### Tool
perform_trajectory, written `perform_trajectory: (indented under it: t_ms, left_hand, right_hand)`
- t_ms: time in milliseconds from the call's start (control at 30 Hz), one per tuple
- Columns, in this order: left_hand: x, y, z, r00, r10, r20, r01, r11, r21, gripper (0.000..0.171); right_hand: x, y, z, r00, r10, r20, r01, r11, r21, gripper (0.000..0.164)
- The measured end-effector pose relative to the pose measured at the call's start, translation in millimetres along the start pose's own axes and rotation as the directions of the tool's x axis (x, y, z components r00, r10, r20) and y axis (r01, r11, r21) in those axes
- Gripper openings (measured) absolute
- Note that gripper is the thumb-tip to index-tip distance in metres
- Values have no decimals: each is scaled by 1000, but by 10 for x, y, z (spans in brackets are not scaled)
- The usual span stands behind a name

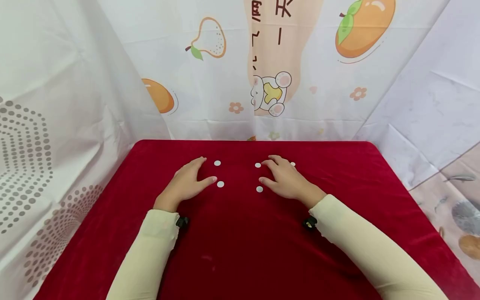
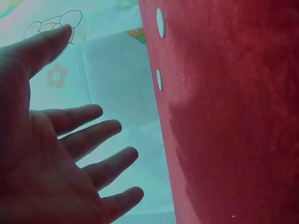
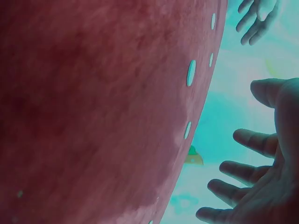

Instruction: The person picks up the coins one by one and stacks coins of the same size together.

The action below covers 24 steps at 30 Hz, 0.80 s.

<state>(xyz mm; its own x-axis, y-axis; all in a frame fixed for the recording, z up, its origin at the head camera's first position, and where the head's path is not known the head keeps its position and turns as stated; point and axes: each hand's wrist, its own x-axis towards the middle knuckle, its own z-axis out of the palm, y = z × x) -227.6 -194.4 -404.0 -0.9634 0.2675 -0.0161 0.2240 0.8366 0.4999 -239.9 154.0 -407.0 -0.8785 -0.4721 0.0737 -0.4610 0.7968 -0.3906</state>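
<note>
Sleeves (image 1: 150,246), left grip (image 1: 185,182), right grip (image 1: 286,178) near white discs (image 1: 220,184)

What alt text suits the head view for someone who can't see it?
A person's left hand and right hand, both empty, are held over a red cloth with five white discs; a fruit-patterned curtain hangs behind.

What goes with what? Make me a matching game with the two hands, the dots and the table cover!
Column one:
1. left hand
2. right hand
3. round dots
4. table cover

Column two:
A. red
B. partly hides one dot in the head view
C. white
D. on the left side of the head view

Right pairs: 1-D, 2-B, 3-C, 4-A.
</note>
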Motion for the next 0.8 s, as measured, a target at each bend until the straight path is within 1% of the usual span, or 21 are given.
perform_trajectory:
  t_ms: [200,333,467,600,667,800]
  left_hand:
    - [19,-36,59,1000,-6,29,7,1000,-20,80]
    - [43,-47,116,999,8,51,-5,998,-63,75]
    - [43,-43,139,998,5,68,2,995,-96,71]
    - [46,-25,153,998,-9,70,15,995,-96,71]
    - [48,-13,160,997,-6,74,12,996,-88,70]
    - [50,10,182,996,-17,88,23,997,-67,70]
  right_hand:
    - [82,-116,30,999,-39,4,39,999,-15,54]
    - [135,-162,68,998,-61,13,62,997,-46,46]
    - [184,-195,130,996,-76,36,78,995,-56,42]
    - [221,-223,186,996,-75,39,76,996,-43,39]
    - [236,-234,209,997,-72,38,73,997,-36,37]
    - [271,-251,250,997,-68,39,68,998,1,34]
